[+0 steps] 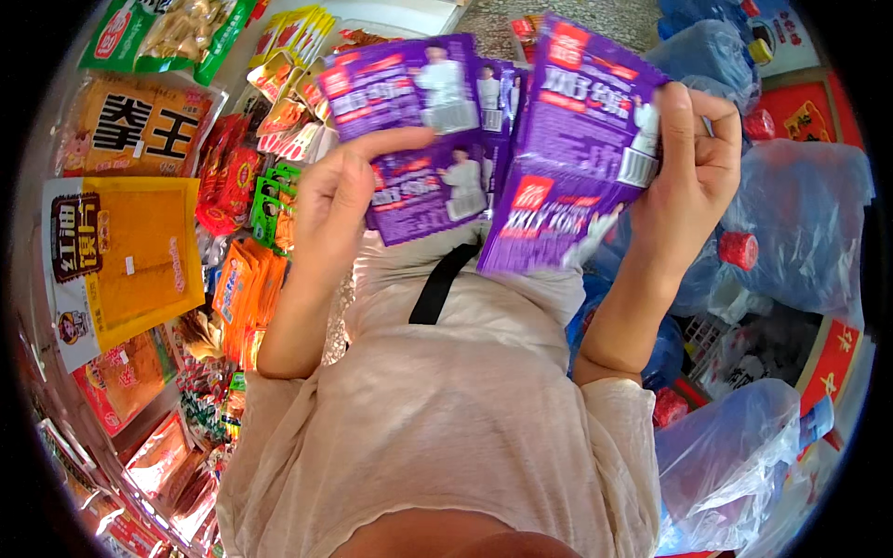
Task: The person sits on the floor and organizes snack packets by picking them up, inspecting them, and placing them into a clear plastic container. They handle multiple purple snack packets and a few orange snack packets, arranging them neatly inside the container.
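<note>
My left hand (333, 202) grips a joined strip of purple snack packets (436, 94) by its left side, the index finger stretched across the front. Between thumb and fingers, my right hand (687, 160) pinches the right edge of a second purple packet strip (579, 125), which tilts and hangs toward my lap. More purple packets (494, 104) show in the gap behind the two strips; whether all are joined I cannot tell. Each packet bears a white-clad figure, a barcode and writing, blurred in places.
Flat snack bags, one yellow (146, 258) and one green (167, 35), line the left side. Beside them lie orange packets (248, 296) and red packets (227, 181). Large blue water bottles (799, 223) in plastic wrap crowd the right, close to my right forearm. Speckled floor (572, 14) shows ahead.
</note>
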### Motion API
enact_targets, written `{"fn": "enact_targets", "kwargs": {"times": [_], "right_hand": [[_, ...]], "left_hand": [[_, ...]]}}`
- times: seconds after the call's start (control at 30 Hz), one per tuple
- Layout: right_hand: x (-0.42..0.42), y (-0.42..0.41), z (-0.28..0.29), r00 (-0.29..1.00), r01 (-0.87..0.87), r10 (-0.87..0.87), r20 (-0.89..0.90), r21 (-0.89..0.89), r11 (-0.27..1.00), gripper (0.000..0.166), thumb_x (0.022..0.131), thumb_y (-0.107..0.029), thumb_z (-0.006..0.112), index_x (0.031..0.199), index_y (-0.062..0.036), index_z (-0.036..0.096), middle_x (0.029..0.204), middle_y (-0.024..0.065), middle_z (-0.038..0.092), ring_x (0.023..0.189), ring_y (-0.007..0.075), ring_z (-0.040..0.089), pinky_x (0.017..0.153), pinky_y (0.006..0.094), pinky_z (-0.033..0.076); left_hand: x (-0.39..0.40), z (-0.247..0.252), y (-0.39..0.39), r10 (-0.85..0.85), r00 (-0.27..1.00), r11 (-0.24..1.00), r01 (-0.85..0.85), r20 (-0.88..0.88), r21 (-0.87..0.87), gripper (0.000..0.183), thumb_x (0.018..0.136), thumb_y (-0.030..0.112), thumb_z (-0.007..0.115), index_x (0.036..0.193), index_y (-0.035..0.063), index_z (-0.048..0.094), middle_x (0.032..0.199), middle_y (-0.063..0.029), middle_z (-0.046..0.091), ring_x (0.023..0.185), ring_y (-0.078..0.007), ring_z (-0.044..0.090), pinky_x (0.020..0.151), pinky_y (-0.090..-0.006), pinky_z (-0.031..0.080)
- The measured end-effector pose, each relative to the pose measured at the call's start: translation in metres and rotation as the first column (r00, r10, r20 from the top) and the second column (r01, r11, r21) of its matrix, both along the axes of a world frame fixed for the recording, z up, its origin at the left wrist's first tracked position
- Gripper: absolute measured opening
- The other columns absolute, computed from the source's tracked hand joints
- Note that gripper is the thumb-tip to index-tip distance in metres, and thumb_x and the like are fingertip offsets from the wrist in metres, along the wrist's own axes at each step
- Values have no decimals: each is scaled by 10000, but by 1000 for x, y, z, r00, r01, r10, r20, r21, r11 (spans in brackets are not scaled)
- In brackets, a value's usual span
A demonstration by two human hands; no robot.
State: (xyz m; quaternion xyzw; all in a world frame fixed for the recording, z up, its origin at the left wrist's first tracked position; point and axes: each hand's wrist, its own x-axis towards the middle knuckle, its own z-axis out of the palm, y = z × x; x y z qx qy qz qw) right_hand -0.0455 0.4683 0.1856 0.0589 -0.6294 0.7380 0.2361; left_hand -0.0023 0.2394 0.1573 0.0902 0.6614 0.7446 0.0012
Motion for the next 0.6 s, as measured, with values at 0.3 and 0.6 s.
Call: {"fn": "enact_targets", "kwargs": {"times": [0.3,0.6], "right_hand": [[16,-51,9,994,-94,97,-46,63,994,74,842,-37,588,868,-12,524,733,32,619,651,3,539,554,120,381],[17,-54,5,984,-131,129,-121,-12,991,75,840,-20,580,899,0,538,796,80,641,705,39,582,613,132,435]], "left_hand": [[25,34,17,-82,975,986,48,205,163,214,888,152,527,987,-27,591,842,-34,629,746,-45,555,645,-204,447],[30,38,14,-106,942,973,33,317,228,206,896,138,513,1000,-25,583,882,-53,633,765,-67,568,670,-224,461]]}}
